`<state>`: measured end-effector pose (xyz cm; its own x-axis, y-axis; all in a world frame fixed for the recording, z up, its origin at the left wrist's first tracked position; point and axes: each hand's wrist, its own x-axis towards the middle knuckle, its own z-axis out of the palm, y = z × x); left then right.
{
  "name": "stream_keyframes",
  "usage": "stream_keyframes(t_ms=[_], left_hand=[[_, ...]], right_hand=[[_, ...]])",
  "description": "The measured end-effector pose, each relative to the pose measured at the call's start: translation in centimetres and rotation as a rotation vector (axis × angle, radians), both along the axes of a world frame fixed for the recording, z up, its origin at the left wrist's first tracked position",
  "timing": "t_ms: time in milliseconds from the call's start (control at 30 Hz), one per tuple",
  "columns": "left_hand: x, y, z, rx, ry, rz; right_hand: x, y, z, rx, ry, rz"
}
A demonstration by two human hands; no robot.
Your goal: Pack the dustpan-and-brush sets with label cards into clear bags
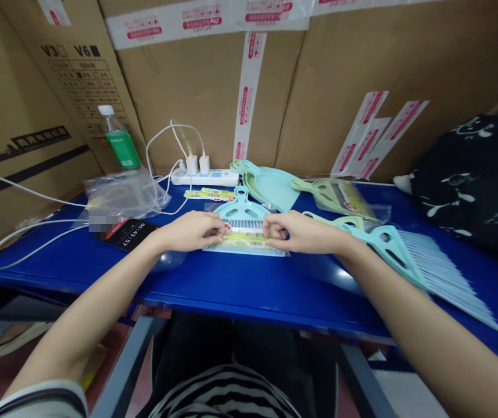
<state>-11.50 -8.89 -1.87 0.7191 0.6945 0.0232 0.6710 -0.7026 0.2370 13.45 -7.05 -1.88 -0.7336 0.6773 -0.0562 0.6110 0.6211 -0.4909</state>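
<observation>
A light-blue dustpan and brush set (242,207) lies flat on the table in front of me, its handle pointing away. Clear plastic packaging and a yellow label card (249,239) cover its lower part. My left hand (199,230) is closed, its curled fingertips pinching the left edge of the packaging. At the right edge, my right hand (294,232) is closed the same way. Fingers hide exactly which layer each one grips. Beside my right forearm lies a loose blue brush (432,267) with pale bristles, partly over a green handle (336,220).
Behind the set are stacked blue and green dustpans (275,184) and a bagged green set (340,197). Yellow label strips (209,194) lie near a power strip (218,177) with white cables. Left are plastic bags (122,194), a bottle (120,142) and a phone showing a timer (132,233).
</observation>
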Motion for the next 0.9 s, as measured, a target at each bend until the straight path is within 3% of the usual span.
stream_keyframes(t_ms=[533, 733, 900], left_hand=[[0.31, 0.47, -0.85, 0.036, -0.058, 0.124], [0.27, 0.15, -1.00, 0.072, -0.046, 0.080], [0.36, 0.20, -0.75, 0.265, 0.072, -0.049]], right_hand=[[-0.10, 0.15, -0.53, 0.101, -0.029, -0.068], [-0.47, -0.05, -0.49, 0.112, -0.063, -0.064], [-0.40, 0.16, -0.73, 0.120, -0.059, -0.024]])
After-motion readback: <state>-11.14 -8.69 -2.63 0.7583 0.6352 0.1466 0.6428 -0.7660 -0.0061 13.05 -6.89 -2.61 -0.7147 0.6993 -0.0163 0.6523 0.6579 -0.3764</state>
